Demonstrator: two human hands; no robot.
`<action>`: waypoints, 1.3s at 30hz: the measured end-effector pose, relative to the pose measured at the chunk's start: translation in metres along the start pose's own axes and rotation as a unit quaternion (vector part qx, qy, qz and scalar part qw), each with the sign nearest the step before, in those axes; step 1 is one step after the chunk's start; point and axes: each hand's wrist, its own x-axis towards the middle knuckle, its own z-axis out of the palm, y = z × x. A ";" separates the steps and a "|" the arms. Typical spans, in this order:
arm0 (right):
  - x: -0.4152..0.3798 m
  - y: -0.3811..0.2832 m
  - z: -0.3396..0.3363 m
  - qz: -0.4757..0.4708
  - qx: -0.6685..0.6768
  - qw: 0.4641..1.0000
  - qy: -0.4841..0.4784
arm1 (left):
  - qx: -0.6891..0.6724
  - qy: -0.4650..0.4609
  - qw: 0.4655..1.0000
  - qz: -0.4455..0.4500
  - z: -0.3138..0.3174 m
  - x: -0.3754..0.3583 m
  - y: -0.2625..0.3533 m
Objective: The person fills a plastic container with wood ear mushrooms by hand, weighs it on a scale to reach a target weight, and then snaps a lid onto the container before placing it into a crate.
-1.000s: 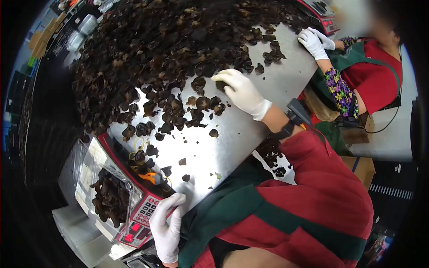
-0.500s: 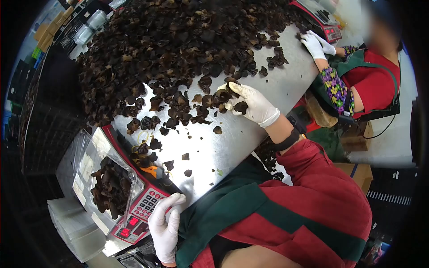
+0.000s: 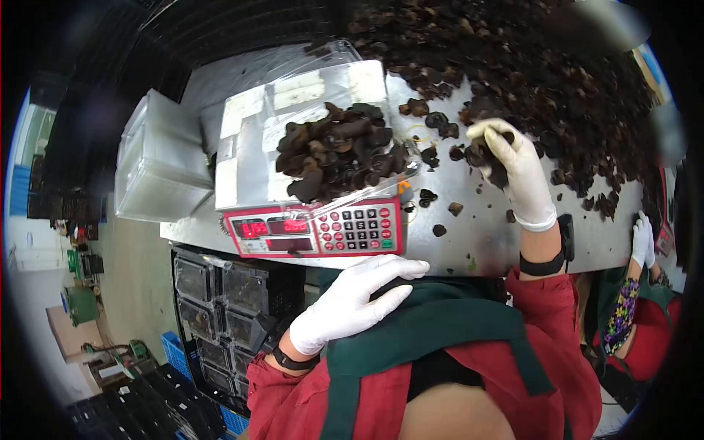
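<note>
My right hand [image 3: 526, 180], in a white glove, is closed on a few dark wood ear mushrooms [image 3: 479, 155] above the metal table [image 3: 455, 238]. Gloved too, my left hand [image 3: 350, 302] lies by the table's front edge, fingers stretched, thumb apart and nothing in it. Just beyond it stands a red and white weighing scale [image 3: 352, 233] with lit red digits. On its pan rests a clear plastic box [image 3: 400, 176] with an open lid, holding a heap of wood ears [image 3: 337, 158]. A large loose pile of wood ears [image 3: 579, 88] covers the table at the back right.
Left of the scale stands a stack of clear plastic boxes [image 3: 161, 165]. Loose mushroom pieces [image 3: 439, 230] and an orange-handled tool [image 3: 404, 186] lie right of the scale. Black crates with filled boxes [image 3: 220, 308] sit below the table. A co-worker's gloved hands [image 3: 642, 240] are at far right.
My view has swung left, bringing the scale to the middle. My right hand, still holding wood ears, has moved from the pile's edge towards the scale. My left hand stays near the table's edge.
</note>
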 end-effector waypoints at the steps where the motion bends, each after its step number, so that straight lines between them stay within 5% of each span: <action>1: 0.011 -0.009 0.012 -0.026 0.001 1.000 -0.012 | 0.020 0.015 1.000 -0.002 -0.004 -0.007 0.002; 3: 0.022 -0.039 0.044 -0.021 -0.027 0.999 -0.008 | 0.036 0.043 0.998 0.003 -0.013 -0.016 0.004; 7: 0.055 -0.043 0.097 -0.226 -0.111 0.967 -0.033 | -0.029 0.168 0.985 -0.020 -0.033 -0.037 0.007; 9: 0.071 -0.030 0.119 -0.474 -0.276 0.836 -0.007 | -0.029 0.241 0.970 -0.022 -0.041 -0.041 0.010; 10: 0.068 -0.028 0.130 -0.513 -0.340 0.788 -0.024 | -0.017 0.269 0.963 -0.008 -0.045 -0.041 0.012; 12: 0.063 -0.003 0.143 -0.430 -0.441 0.772 -0.155 | 0.063 0.336 0.939 0.039 -0.052 -0.040 0.005; 16: 0.055 -0.016 0.138 -0.434 -0.358 0.809 -0.171 | 0.311 0.419 0.844 0.122 -0.076 -0.015 -0.005; 22: 0.080 -0.021 0.091 -0.454 -0.330 0.824 -0.077 | 0.408 0.275 0.868 0.061 -0.089 0.025 -0.002; 25: 0.142 0.009 0.028 -0.382 -0.408 0.829 0.033 | 0.445 0.258 0.856 0.047 -0.087 0.027 0.000; 28: 0.199 0.025 -0.021 -0.103 -0.546 0.822 0.126 | 0.432 0.257 0.863 0.040 -0.087 0.026 0.001; 36: 0.322 -0.012 0.016 -0.177 -0.662 0.726 0.062 | 0.422 0.272 0.865 0.009 -0.086 0.028 0.000; 39: 0.351 -0.011 0.029 -0.171 -0.654 0.736 0.031 | 0.425 0.273 0.863 -0.009 -0.086 0.029 0.002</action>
